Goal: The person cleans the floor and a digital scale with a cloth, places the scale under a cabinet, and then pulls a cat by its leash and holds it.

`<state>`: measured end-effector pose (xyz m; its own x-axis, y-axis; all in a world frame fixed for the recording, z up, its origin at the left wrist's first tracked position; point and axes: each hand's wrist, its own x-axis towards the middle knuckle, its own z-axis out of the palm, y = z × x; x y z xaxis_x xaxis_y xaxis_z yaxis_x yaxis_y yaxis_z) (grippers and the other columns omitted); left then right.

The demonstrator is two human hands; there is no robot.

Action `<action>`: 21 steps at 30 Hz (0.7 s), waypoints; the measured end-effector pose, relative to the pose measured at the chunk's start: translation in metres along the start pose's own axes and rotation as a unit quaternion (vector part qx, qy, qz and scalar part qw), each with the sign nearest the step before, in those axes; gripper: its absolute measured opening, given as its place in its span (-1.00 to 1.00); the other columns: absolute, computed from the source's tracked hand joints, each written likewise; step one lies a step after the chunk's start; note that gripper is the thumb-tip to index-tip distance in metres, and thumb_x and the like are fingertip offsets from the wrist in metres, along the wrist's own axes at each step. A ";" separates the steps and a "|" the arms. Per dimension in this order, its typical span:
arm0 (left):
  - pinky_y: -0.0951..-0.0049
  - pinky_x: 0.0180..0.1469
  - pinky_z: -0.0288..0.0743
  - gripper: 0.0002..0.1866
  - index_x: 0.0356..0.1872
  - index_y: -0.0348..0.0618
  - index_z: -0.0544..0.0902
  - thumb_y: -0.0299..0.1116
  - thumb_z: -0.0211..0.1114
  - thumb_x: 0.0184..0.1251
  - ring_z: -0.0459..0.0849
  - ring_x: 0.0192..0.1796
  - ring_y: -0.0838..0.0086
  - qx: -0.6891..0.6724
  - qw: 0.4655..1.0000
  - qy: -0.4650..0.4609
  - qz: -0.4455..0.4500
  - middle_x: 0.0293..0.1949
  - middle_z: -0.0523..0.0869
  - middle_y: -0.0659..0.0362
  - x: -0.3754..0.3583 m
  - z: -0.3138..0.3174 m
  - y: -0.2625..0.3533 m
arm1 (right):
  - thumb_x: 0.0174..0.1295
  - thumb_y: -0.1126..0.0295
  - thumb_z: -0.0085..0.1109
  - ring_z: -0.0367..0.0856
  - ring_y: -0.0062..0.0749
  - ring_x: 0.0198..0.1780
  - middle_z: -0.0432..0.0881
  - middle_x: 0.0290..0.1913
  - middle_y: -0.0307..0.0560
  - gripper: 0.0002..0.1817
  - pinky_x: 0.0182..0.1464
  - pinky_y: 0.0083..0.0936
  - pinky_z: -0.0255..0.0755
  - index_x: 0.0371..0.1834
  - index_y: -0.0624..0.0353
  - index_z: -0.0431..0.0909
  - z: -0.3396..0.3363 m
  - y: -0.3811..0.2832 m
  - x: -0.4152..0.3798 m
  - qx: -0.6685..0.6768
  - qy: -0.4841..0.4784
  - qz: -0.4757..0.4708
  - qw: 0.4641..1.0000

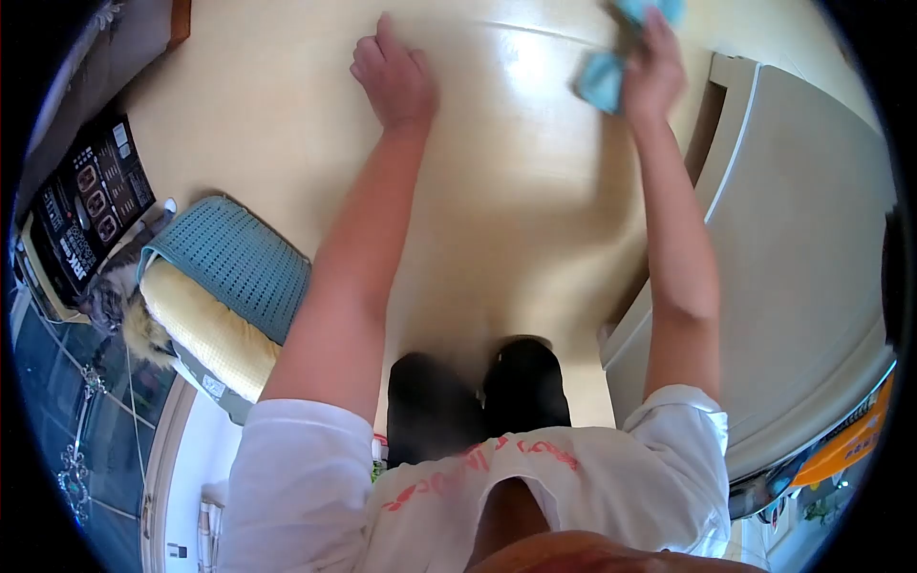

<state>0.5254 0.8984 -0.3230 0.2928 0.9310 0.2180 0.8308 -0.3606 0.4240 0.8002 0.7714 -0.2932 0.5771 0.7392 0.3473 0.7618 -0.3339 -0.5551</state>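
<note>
A light blue cloth [601, 82] is bunched in my right hand [653, 78], showing on both sides of the fingers. Hand and cloth are slightly smeared by motion, over the pale floor [516, 181] at the upper right. My left hand [396, 84] reaches out at the upper middle, over the same floor. Its index finger points forward and the others are loosely bent and apart, with nothing seen in them.
On the right stands a large beige appliance [793, 248], close beside my right arm. To the left are a blue woven basket [229, 258] with a yellow cushion [205, 320], a grey furry cat [110, 296] and a black printed box [91, 205]. A glass door [72, 382] lies beyond.
</note>
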 end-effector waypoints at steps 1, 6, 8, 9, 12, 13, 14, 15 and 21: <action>0.06 0.10 0.24 -0.48 0.29 -0.12 0.44 -0.38 0.11 0.26 0.42 -0.02 0.14 0.005 1.000 -0.005 0.000 -0.14 0.44 0.07 -0.001 0.002 0.000 | 0.01 0.72 0.02 0.54 -0.02 0.27 0.54 0.31 0.05 -0.31 0.33 -0.27 0.41 0.31 0.10 0.51 -0.031 0.005 -0.016 -0.046 0.000 0.048 0.998; 0.06 0.08 0.27 -0.49 0.27 -0.11 0.46 -0.39 0.14 0.24 0.43 -0.01 0.12 0.029 0.999 0.010 0.013 -0.15 0.45 0.06 0.000 0.006 -0.002 | 0.18 0.64 0.07 0.46 0.04 0.32 0.48 0.37 0.02 -0.38 0.34 -0.20 0.37 0.36 -0.01 0.50 -0.042 0.045 -0.082 -0.156 0.021 0.103 0.982; 0.06 0.07 0.29 -0.50 0.25 -0.11 0.48 -0.40 0.16 0.23 0.44 -0.02 0.11 0.031 0.999 0.012 0.012 -0.16 0.46 0.06 -0.002 0.004 0.000 | 0.19 0.57 0.09 0.46 0.04 0.31 0.50 0.35 0.00 -0.44 0.31 -0.20 0.39 0.32 -0.02 0.53 -0.007 0.055 -0.049 -0.152 0.048 0.050 0.986; 0.06 0.07 0.30 -0.51 0.24 -0.10 0.49 -0.41 0.17 0.22 0.45 -0.02 0.11 0.030 0.999 0.019 0.011 -0.16 0.46 0.05 0.001 0.003 0.003 | 0.19 0.55 0.10 0.46 0.04 0.31 0.51 0.34 -0.01 -0.45 0.30 -0.20 0.39 0.31 -0.02 0.54 0.008 0.049 -0.023 -0.138 0.047 0.032 0.989; 0.07 0.09 0.31 -0.53 0.21 -0.12 0.52 -0.44 0.18 0.21 0.47 -0.02 0.10 -0.057 0.997 0.008 0.047 -0.18 0.49 0.04 -0.005 -0.001 0.001 | 0.20 0.53 0.11 0.46 0.01 0.32 0.51 0.34 -0.01 -0.44 0.31 -0.20 0.39 0.32 -0.05 0.53 0.050 0.024 0.023 -0.130 0.022 -0.040 0.991; 0.07 0.10 0.31 -0.53 0.21 -0.13 0.52 -0.43 0.18 0.22 0.47 -0.03 0.10 -0.092 0.994 0.006 0.062 -0.18 0.49 0.04 -0.006 -0.002 -0.003 | 0.20 0.52 0.11 0.45 0.00 0.32 0.51 0.33 -0.01 -0.44 0.31 -0.21 0.39 0.33 -0.06 0.52 0.060 0.014 0.030 -0.116 0.012 -0.075 0.990; 0.10 0.11 0.33 -0.54 0.23 -0.15 0.51 -0.41 0.17 0.27 0.45 -0.02 0.10 -0.097 0.994 0.005 0.058 -0.18 0.48 0.03 -0.013 -0.017 -0.005 | 0.21 0.54 0.11 0.49 -0.02 0.28 0.55 0.30 -0.03 -0.45 0.28 -0.23 0.42 0.33 -0.08 0.53 0.068 0.000 0.028 -0.116 0.003 -0.110 0.987; 0.10 0.11 0.32 -0.54 0.24 -0.15 0.50 -0.40 0.17 0.28 0.44 -0.03 0.10 -0.090 0.994 0.053 0.027 -0.16 0.48 0.02 -0.030 -0.028 -0.011 | 0.25 0.50 0.08 0.50 -0.07 0.28 0.53 0.32 -0.11 -0.47 0.31 -0.24 0.41 0.33 -0.06 0.51 0.075 -0.014 0.021 -0.070 -0.032 -0.131 0.988; 0.02 0.20 0.22 -0.54 0.30 -0.22 0.43 -0.32 0.09 0.41 0.38 0.04 0.06 -0.096 0.961 0.096 -0.241 -0.05 0.48 -0.04 -0.213 -0.105 -0.046 | 0.27 0.55 0.13 0.50 0.18 0.24 0.61 0.16 0.16 -0.63 0.29 -0.17 0.42 0.15 0.15 0.62 0.092 -0.136 -0.025 0.028 -0.117 -0.204 0.972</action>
<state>0.3754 0.7105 -0.2962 -0.2116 0.9716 0.1056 0.7399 0.0886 0.6669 0.6552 0.8518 -0.2961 0.1432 0.9183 0.3690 0.8920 0.0417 -0.4502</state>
